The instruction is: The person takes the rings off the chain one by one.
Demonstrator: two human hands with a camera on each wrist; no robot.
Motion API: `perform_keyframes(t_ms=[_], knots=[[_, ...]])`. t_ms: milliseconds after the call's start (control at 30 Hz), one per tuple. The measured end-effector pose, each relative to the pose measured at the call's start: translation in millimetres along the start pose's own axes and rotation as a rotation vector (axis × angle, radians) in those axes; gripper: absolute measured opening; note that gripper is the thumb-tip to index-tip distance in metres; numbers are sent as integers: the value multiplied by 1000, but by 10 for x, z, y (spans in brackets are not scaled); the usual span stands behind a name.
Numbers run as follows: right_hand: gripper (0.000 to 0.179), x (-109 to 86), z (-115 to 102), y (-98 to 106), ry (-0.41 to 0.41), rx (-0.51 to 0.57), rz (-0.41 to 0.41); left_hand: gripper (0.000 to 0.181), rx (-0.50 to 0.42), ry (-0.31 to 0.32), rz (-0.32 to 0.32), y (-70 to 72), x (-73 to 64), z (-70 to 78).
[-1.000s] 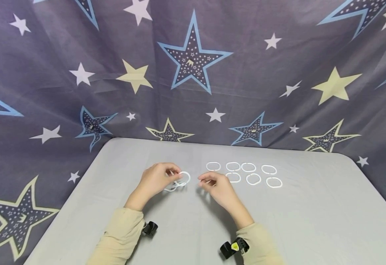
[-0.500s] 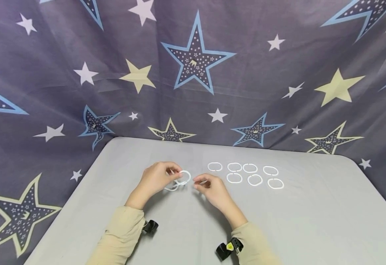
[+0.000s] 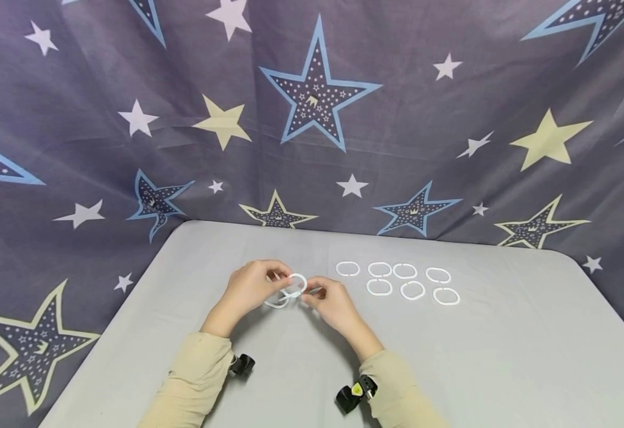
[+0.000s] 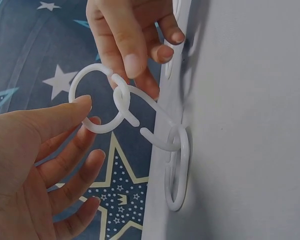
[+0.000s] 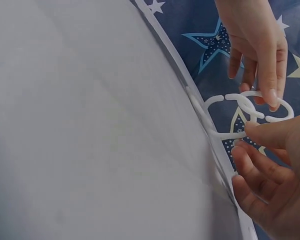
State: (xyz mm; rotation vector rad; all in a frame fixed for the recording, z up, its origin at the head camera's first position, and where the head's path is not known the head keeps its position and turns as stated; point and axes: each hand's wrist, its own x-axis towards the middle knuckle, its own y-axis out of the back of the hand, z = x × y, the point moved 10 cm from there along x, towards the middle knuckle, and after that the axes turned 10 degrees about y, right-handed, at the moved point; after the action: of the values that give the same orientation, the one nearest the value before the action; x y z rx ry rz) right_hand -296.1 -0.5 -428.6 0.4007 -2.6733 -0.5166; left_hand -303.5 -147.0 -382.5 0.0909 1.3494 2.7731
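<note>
Between thumb and fingertips, my left hand pinches a white plastic chain link. A second link is threaded through it and hangs down to a third link, low by the tabletop, making a short chain. From the right, my right hand has its thumb and index finger at the chain. In the right wrist view its thumb tip overlaps a link's edge, and I cannot tell whether the fingers grip it. Each link is an oval with a small gap in its side.
Several loose white links lie in two rough rows to the right of my hands on the grey table. A dark star-patterned cloth hangs along the table's back edge. Black cameras are strapped to both wrists.
My right hand has moved left, closing the gap until its fingertips reach the chain. My left hand keeps its pinch and stays nearly in place. The loose links have not moved.
</note>
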Motion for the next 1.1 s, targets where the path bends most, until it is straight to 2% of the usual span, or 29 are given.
perform_keyframes(t_ms=[367,767,1100], knots=[[21,45,32,-105,-2,1,15,10,3,16,1,11,1,-31],[13,47,54,-114,5,92,95,12,-2,11,11,61,-3,-38],[11,10,60,-125,-25,149,111,9,-2,-6,26,85,-3,-48]])
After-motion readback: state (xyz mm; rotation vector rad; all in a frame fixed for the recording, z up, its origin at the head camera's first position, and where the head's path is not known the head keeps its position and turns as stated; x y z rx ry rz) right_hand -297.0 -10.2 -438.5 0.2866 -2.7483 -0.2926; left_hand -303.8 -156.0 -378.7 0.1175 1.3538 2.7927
